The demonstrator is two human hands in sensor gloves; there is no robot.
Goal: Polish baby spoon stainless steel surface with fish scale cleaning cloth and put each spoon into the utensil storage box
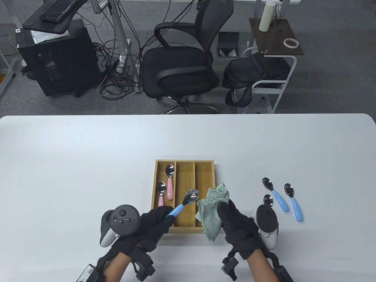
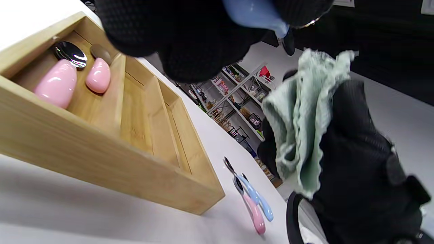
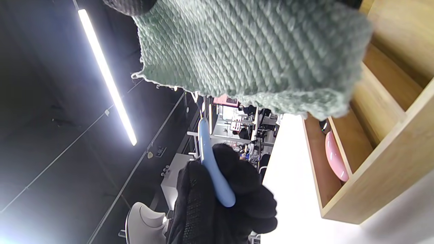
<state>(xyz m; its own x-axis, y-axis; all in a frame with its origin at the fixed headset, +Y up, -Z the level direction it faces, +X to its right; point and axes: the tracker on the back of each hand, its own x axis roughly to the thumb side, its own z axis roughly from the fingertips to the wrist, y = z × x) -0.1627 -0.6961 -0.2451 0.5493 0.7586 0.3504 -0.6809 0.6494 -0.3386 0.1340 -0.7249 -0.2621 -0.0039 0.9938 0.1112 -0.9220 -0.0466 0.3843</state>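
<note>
Table view: a blue-handled spoon is pinched by its handle in the left hand, its bowl raised over the storage box at lower centre; the cloth is gripped in the right hand.

Left wrist view: the cloth is seen to hang limp, judged soft and light.

Right wrist view: the plastic handle is judged the sure hold, the steel bowl likely slippery.
</note>
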